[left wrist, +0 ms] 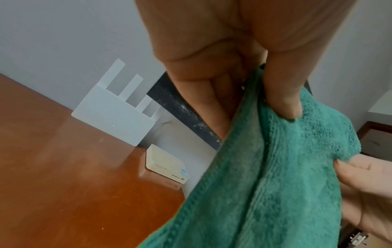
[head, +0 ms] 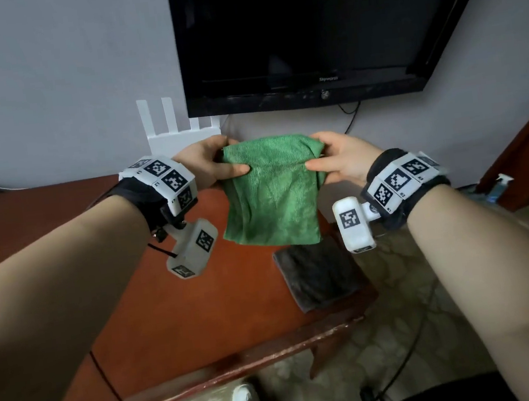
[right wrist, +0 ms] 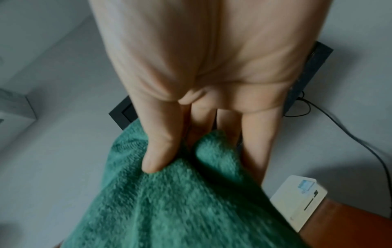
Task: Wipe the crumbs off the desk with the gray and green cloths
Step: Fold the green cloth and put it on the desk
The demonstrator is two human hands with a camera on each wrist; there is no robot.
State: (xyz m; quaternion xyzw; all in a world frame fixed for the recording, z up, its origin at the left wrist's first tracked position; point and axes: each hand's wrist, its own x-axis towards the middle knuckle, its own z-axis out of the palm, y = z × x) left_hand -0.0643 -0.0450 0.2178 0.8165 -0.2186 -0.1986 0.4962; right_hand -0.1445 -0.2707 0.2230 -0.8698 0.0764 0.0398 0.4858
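A green cloth (head: 272, 192) hangs in the air above the reddish-brown desk (head: 170, 312), folded and held by its top edge. My left hand (head: 215, 166) pinches its upper left corner, thumb in front and fingers behind. My right hand (head: 334, 158) pinches the upper right corner the same way. The left wrist view shows the thumb pressing the green cloth (left wrist: 275, 176); the right wrist view shows the thumb on the green cloth (right wrist: 169, 201). A gray cloth (head: 318, 273) lies flat on the desk's right end, below the green one. No crumbs are visible on the desk.
A white router (head: 181, 134) with upright antennas stands at the desk's back edge against the wall. A small white box (left wrist: 167, 164) sits beside it. A black television (head: 319, 33) hangs on the wall above. Cables trail below it and past the desk's front edge (head: 212, 380).
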